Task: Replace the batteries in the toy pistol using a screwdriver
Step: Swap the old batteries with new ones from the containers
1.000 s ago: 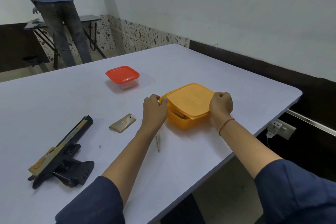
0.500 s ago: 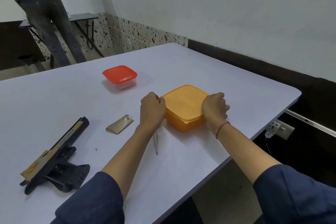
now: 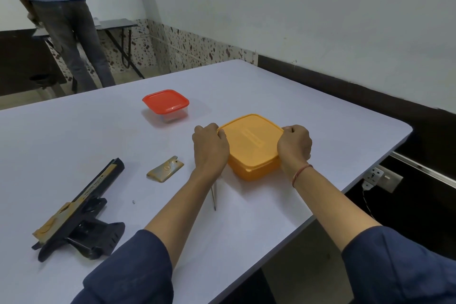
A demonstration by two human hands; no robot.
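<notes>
Over the near edge of the white table (image 3: 74,136), your forearms reach forward side by side. The toy pistol (image 3: 79,207) lies at your left, the screwdriver (image 3: 214,197) shaft shows beside your left forearm, and the gold cover plate (image 3: 165,169) lies just beyond. Your left hand (image 3: 209,148) and right hand (image 3: 293,145) curl over opposite lid edges of the orange container (image 3: 251,145). A red-lidded box (image 3: 165,103) sits farther back.

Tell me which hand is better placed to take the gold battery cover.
Probably left: the left hand grips the orange container beside the gold battery cover; the right hand grips its far side.
</notes>
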